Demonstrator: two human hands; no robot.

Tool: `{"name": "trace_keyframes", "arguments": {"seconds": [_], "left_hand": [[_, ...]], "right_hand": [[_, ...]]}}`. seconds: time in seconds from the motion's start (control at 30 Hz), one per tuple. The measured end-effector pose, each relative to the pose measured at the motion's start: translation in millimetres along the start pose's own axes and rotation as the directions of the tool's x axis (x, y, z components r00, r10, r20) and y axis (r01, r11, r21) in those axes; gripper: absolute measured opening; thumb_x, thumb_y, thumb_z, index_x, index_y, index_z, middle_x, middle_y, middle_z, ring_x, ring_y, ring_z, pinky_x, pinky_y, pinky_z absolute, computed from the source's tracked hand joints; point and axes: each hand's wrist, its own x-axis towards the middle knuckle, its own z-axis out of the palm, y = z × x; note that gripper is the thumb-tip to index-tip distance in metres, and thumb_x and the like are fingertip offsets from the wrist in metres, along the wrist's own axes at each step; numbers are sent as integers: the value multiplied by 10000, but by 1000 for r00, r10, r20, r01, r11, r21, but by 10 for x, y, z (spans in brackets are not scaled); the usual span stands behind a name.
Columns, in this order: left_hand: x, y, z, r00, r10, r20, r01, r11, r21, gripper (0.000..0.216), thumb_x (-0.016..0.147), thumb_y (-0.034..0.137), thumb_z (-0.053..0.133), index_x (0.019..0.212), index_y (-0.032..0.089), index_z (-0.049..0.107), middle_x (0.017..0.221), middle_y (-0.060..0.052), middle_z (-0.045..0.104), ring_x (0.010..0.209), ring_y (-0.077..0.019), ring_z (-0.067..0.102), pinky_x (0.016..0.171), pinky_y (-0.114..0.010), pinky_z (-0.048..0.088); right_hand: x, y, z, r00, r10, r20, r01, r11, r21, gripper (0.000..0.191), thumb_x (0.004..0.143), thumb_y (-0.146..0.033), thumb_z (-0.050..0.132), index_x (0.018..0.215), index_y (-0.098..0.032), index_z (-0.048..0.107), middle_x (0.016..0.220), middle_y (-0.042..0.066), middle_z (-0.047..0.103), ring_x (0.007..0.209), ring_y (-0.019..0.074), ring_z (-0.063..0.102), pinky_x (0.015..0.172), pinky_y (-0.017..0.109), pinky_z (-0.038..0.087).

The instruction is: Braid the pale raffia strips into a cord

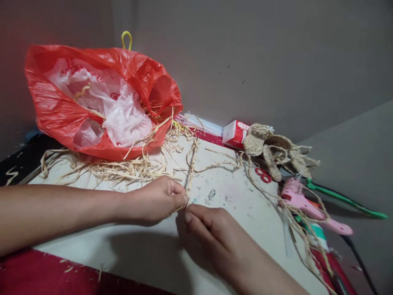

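— Head view: what do the hands have between them?

— A pale tan braided straw cord [192, 164]. The left hand [156, 200] is closed, pinching the cord's near end between thumb and fingertips. The right hand [215, 233] lies just beside it, fingertips pressed against the same spot; whether it truly grips the cord I cannot tell.

— Which way does the cord run?

— Its long axis goes from the hands straight away toward the far edge of the white, stained table [233, 196], ending near the red plastic bag [101, 98] by the far left corner. It lies flat on the table, and a thinner strand branches off it to the right.

— What else is about?

— Loose pale straw strips [123, 168] are heaped below the bag, which holds a crumpled white plastic bag [123, 110]. Along the right edge lie woven straw pieces [273, 149], a pink hot-glue gun [307, 205] and a small red-and-white carton [235, 133].

— Anything hard to make out?

— The cord's very tip is hidden inside the left fingers. Red scissor handles [263, 175] peek out, blades covered by straw. The right forearm is cut off at the bottom edge.
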Motion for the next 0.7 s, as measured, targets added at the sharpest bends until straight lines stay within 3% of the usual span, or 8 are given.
{"name": "trace_keyframes", "arguments": {"seconds": [0.17,0.3,0.43,0.57,0.6,0.7], "left_hand": [[-28,52,-4,999,-9,36,14,988,-152,279,776,263,494,535,169,389,458,78,315,438,-51,231,443,-213,176],[-21,58,2,999,-6,44,12,991,-137,229,766,271,523,575,153,476,489,61,408,460,-59,304,457,-213,213],[-22,54,-2,998,-56,30,58,994,-87,182,760,278,544,636,145,531,489,70,404,449,-59,282,442,-218,189],[-24,44,-21,999,-19,43,22,998,-56,194,788,304,526,698,139,572,485,77,367,451,-67,233,433,-234,155],[-26,42,-24,999,-6,36,8,998,-58,192,786,301,529,693,138,569,490,76,367,457,-68,237,437,-232,161],[-33,41,-21,1000,16,13,-15,996,-83,178,770,284,550,664,141,548,494,75,379,465,-66,260,449,-219,191]], "right_hand": [[36,104,264,986,-28,-163,-10,973,-232,230,880,-265,439,665,-203,492,511,4,472,448,118,356,488,274,212],[63,107,343,977,-35,-212,-46,928,-369,95,828,-211,476,786,-211,561,509,12,499,405,128,360,481,296,151],[-98,-2,277,998,-51,35,56,985,-160,151,805,-231,520,663,-235,573,504,3,500,424,131,390,446,282,204],[-293,-84,-28,972,-115,202,119,993,-5,247,762,-381,635,577,-236,559,475,-20,466,451,131,400,431,271,266],[-287,-86,-115,978,-104,179,101,995,26,290,777,-418,621,573,-226,547,489,-18,463,464,127,398,436,265,279],[-104,-33,-277,985,10,-171,2,998,69,421,864,-489,487,560,-199,477,513,-11,428,494,121,373,462,251,302]]}}
